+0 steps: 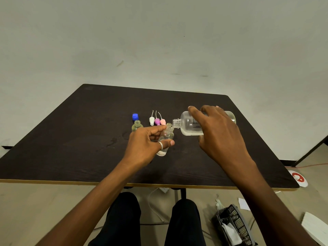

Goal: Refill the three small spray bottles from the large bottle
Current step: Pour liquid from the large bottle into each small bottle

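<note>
blue cap (135,116), dark brown table (88,121).

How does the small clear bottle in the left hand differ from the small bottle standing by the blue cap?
The small clear plastic bottle in the left hand is held tilted; the small greenish-tinted bottle by the blue cap stands upright, untouched. The held one's mouth meets the neck of the large clear bottle tipped by the right hand; the standing one's does not. Both are uncapped.
</note>
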The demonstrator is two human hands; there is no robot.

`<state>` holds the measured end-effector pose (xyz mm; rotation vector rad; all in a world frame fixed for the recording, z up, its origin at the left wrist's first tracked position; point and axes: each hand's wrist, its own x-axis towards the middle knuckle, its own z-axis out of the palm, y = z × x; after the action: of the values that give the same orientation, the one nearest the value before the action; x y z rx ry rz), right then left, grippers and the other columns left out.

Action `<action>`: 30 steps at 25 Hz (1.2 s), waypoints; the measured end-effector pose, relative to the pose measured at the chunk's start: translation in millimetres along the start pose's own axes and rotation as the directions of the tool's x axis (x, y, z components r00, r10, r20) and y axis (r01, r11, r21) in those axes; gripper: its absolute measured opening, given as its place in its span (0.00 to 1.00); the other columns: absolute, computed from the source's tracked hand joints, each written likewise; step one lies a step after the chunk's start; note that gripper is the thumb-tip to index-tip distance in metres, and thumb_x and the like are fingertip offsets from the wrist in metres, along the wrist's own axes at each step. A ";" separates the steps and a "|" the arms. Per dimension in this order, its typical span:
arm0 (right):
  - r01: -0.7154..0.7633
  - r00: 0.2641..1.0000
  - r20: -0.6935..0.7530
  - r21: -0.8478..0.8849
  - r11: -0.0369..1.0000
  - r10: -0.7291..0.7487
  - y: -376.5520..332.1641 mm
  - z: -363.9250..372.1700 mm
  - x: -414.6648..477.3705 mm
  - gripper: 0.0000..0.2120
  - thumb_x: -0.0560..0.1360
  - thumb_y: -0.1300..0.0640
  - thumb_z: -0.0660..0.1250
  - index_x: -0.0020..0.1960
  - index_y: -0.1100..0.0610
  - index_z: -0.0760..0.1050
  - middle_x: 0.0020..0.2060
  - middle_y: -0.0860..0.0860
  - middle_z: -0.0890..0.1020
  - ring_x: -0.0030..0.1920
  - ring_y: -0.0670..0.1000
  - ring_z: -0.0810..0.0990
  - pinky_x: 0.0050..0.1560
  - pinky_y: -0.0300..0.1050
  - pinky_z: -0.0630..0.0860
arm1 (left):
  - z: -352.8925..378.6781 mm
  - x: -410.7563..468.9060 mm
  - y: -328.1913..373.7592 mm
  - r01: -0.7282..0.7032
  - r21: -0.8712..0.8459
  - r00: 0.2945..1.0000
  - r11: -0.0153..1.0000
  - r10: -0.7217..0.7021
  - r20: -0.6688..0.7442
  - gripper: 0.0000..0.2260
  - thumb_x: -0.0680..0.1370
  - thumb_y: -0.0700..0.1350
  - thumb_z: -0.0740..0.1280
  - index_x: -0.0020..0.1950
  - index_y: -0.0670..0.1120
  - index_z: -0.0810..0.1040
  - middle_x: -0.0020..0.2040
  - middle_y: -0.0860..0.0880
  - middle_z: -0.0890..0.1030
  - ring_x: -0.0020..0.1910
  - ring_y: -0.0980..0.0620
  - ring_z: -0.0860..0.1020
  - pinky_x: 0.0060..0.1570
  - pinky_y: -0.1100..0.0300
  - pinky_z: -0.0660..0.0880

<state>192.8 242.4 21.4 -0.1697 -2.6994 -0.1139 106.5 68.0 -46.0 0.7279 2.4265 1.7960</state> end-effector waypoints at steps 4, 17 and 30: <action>0.001 1.000 0.000 0.001 1.000 -0.001 -0.1 0.8 0.1 0.39 0.67 0.61 0.77 0.74 0.50 0.65 0.65 0.57 0.74 0.67 0.60 0.72 0.62 0.58 0.74 | 0.3 -0.3 0.4 0.003 -0.008 1.000 1.000 -0.003 -0.002 0.26 0.68 0.43 0.79 0.65 0.46 0.79 0.54 0.54 0.85 0.48 0.70 0.80 0.48 0.77 0.74; -0.001 1.000 0.001 -0.003 1.000 0.001 -0.9 -2.0 -0.3 0.38 0.68 0.61 0.76 0.74 0.50 0.65 0.66 0.57 0.74 0.67 0.60 0.71 0.62 0.58 0.73 | 0.7 0.3 0.3 0.008 0.013 1.000 1.000 -0.008 0.002 0.27 0.68 0.45 0.79 0.66 0.47 0.79 0.54 0.55 0.84 0.47 0.72 0.80 0.48 0.77 0.74; 0.003 1.000 0.008 0.005 1.000 -0.003 -0.9 -1.5 0.4 0.38 0.68 0.61 0.76 0.74 0.50 0.64 0.66 0.57 0.74 0.67 0.60 0.71 0.64 0.58 0.72 | 0.3 0.2 0.8 0.007 -0.003 1.000 1.000 -0.007 0.004 0.27 0.68 0.44 0.79 0.66 0.46 0.79 0.56 0.54 0.84 0.51 0.69 0.80 0.50 0.75 0.75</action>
<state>192.9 241.4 23.0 -0.1647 -2.7076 -0.1080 106.7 68.5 -45.3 0.7211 2.4201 1.7936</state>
